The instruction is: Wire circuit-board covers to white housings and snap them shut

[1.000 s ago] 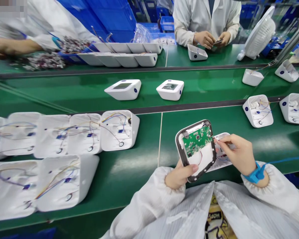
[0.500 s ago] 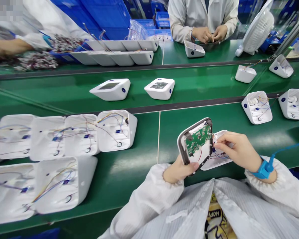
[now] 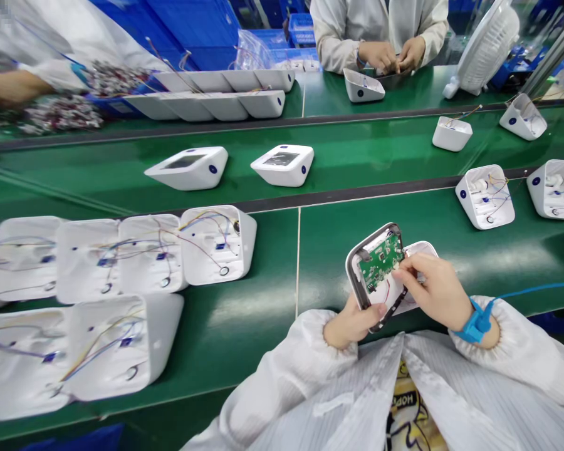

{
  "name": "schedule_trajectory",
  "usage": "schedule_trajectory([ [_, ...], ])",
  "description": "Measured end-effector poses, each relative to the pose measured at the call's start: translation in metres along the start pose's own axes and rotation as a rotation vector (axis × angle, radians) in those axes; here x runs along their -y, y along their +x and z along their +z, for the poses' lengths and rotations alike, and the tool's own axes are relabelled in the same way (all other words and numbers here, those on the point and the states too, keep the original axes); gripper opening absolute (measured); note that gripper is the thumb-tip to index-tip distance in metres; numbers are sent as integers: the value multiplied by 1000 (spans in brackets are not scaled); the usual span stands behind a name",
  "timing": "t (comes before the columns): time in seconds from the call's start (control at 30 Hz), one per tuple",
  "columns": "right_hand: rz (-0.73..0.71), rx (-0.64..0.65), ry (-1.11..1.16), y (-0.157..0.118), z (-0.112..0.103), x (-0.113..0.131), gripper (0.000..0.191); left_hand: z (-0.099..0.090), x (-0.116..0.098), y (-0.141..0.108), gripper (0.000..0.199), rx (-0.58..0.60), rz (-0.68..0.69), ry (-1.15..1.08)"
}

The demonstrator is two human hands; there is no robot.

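My left hand (image 3: 355, 319) grips the lower edge of a white and grey front cover, which is tilted up with its inner side showing. A green circuit board (image 3: 380, 262) is fixed inside that cover, and a thin red wire shows below it. The fingers of my right hand (image 3: 430, 285) are pinched at the board's right edge; what they hold is too small to make out. Behind both hands, a white housing (image 3: 425, 247) lies on the green bench, partly hidden by my right hand.
Open white housings with wires (image 3: 219, 244) stand in rows at left. Two closed units (image 3: 282, 166) sit on the middle belt (image 3: 357, 150). More housings (image 3: 486, 197) are at right. Across the belt are two people and a white fan (image 3: 486, 50).
My right hand has moved left from beside the cover onto the board's edge. The cover has shifted slightly right in my left hand. The closed units on the belt have moved left.
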State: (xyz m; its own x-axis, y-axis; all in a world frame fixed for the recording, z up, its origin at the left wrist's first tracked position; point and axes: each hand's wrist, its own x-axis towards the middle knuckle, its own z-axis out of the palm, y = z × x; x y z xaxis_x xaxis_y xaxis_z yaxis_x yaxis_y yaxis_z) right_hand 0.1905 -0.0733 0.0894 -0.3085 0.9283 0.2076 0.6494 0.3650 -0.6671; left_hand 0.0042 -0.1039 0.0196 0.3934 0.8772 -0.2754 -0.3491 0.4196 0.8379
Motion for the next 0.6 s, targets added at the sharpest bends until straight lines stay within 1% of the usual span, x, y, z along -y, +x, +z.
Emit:
schedule_trajectory([
  [0.07,-29,-28,-54,-1,1,0,21,0,-2,2,48,33,-4,54],
  [0.13,-57,-62,-106,-1,1,-3,22,0,-4,3,50,37,-7,70],
  [0.2,-80,-141,-126,3,-2,-9,16,-1,-6,4,56,24,-13,39],
  [0.23,-114,-177,-118,7,-4,-13,17,-2,-7,5,59,30,-20,18],
  [0.27,-177,-189,-98,10,-7,-18,27,-2,-9,5,62,53,-31,1],
  [0.3,-263,-174,-65,14,-10,-22,38,-2,-10,5,64,83,-41,-13],
  [0.33,-357,-132,-28,17,-13,-26,46,-2,-11,5,64,112,-46,-24],
  [0.37,-438,-79,4,19,-15,-29,49,-1,-13,5,63,129,-46,-34],
  [0.4,-490,-36,21,20,-16,-31,48,-1,-14,5,62,134,-44,-43],
  [0.43,-506,-20,23,20,-16,-32,47,0,-15,5,60,131,-43,-51],
  [0.47,-489,-32,13,19,-15,-32,45,0,-16,6,59,126,-45,-60],
  [0.53,-427,-80,-21,17,-12,-29,42,1,-17,8,57,116,-47,-70],
  [0.6,-386,-96,-50,15,-13,-27,41,2,-19,10,57,116,-39,-66],
])
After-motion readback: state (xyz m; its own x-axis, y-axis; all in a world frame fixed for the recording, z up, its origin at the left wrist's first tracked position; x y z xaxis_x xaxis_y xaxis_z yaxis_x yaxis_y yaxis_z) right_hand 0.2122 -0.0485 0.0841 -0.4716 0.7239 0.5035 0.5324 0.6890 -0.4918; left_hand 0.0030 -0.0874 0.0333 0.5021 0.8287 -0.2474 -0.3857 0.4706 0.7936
